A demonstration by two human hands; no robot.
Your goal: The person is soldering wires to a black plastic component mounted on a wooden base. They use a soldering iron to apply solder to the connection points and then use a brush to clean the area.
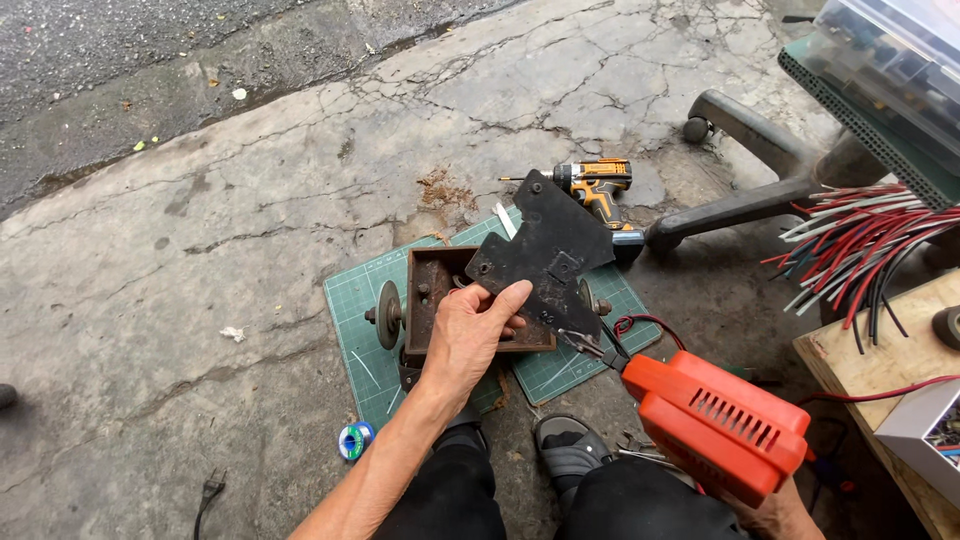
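Note:
My left hand [470, 335] grips a dark, flat, irregular metal plate [545, 250] by its lower edge and holds it tilted above a rusty open metal box [428, 285]. That box lies on a green cutting mat [355, 310] with a round wheel part [385, 315] at its left side. My right hand [775, 510] is mostly hidden behind the orange soldering gun [715, 420] that it holds. The gun's thin tip [590, 345] touches the plate's lower right corner.
A yellow-and-black cordless drill [598, 190] lies beyond the mat on cracked concrete. A solder spool [353, 440] sits by my knee. An office chair base [750, 170] and red, white and black wires [855, 250] are at right, above a wooden board [880, 350].

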